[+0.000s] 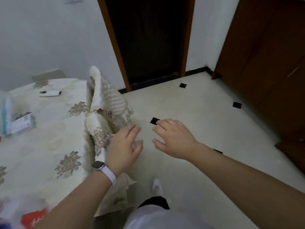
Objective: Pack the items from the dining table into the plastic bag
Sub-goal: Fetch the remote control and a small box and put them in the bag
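Two hands out in front, both grips slack: left hand [123, 146] and right hand [173, 138] have fingers loosely spread and hold nothing, over the floor [206, 116] just off the bench [41, 142] edge. Left fingertips lie near a lace fringe; contact not resolvable.

Floor: glossy cream tile with small black square insets. Behind: white wall, dark doorway [148, 38] in a brown wooden frame, brown wooden cabinet [264, 55] at right.

Bench covered by a cream tablecloth [69, 164] with a woven sheen and muted floral clusters. A ribbed, lace-edged chair cover [109, 100] stands at its right edge.

On the bench:
- small printed box [23, 123] at left, touching a film-wrapped pack [5, 113]
- slim white oblong device [50, 93] farther back

Plastic bag [33, 219], white with red print and blurred, sits at the near-left corner.
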The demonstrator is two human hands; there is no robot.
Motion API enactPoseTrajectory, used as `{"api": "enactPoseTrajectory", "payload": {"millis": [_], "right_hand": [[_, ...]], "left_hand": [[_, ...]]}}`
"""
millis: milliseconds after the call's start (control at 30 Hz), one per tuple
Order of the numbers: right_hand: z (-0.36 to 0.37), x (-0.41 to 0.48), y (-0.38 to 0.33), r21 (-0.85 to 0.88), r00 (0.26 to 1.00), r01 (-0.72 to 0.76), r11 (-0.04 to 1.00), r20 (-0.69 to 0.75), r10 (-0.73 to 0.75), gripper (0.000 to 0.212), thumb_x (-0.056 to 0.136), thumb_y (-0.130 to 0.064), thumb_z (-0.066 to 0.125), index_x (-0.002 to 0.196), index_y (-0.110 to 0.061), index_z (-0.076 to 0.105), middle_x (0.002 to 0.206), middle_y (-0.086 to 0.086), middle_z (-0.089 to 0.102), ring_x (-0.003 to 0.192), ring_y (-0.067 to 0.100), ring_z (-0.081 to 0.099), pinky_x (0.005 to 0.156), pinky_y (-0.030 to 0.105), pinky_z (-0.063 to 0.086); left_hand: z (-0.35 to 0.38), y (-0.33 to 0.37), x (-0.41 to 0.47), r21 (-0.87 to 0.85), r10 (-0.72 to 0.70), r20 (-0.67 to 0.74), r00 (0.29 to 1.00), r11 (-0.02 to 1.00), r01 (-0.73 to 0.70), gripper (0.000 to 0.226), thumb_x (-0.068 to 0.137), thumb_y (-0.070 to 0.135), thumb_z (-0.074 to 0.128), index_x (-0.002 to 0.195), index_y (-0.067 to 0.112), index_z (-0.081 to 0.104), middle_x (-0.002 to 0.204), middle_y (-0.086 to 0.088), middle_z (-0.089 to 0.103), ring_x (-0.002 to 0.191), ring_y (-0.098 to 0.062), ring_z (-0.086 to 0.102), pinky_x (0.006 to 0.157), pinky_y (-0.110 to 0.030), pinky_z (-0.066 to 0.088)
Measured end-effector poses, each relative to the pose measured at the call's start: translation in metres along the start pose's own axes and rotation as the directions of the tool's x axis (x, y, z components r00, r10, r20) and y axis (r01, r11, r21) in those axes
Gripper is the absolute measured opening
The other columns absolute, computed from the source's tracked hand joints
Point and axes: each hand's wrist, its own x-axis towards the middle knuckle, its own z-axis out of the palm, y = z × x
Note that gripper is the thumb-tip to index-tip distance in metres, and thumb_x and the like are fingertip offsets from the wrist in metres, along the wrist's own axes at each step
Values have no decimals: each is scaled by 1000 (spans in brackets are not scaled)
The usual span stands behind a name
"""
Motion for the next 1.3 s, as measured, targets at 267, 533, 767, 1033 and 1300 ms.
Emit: {"api": "enactPoseTrajectory", "payload": {"millis": [267, 533, 767, 1033, 1300], "right_hand": [[14, 65, 107, -90, 991, -123, 988, 34, 126, 51, 86, -49, 47, 117, -13, 67, 121, 10, 64, 111, 31, 58, 90, 42, 49], [-4, 179, 204, -221, 965, -215, 951, 104, 242, 54, 90, -53, 42, 126, -18, 61, 130, 6, 60, 120, 28, 54, 99, 41, 44], [-15, 259, 260, -247, 959, -241, 939, 88, 269, 55, 92, -54, 38, 131, -21, 56, 136, 4, 56, 126, 26, 50, 102, 40, 41], [9, 363, 309, -186, 977, -133, 974, 140, 160, 52, 93, -54, 41, 133, -23, 54, 137, 2, 55, 127, 24, 48, 104, 40, 40], [32, 499, 390, -74, 982, -27, 997, 186, 40, 57, 97, -56, 33, 145, -26, 42, 151, 1, 41, 140, 23, 33, 115, 42, 26]], "left_hand": [[81, -21, 128, -3, 163, 43, 986, 987, -163, 41, 89, 33, 60, 124, 10, 63, 126, -13, 61, 115, -34, 58, 95, -45, 48], [128, -64, 283, -58, 168, 72, 983, 985, -164, 45, 93, 41, 52, 128, 15, 62, 131, -13, 60, 121, -34, 56, 99, -48, 46], [133, -88, 383, -22, 182, 47, 982, 983, -181, 45, 93, 42, 55, 129, 17, 61, 132, -10, 60, 121, -30, 55, 101, -43, 45], [142, -144, 454, 124, 61, 97, 993, 990, -73, 47, 93, 44, 50, 131, 19, 59, 135, -9, 59, 124, -30, 54, 102, -45, 43], [158, -196, 568, 300, -82, 135, 987, 953, 39, 48, 95, 48, 45, 134, 23, 56, 138, -6, 56, 128, -28, 51, 105, -44, 40]]}}
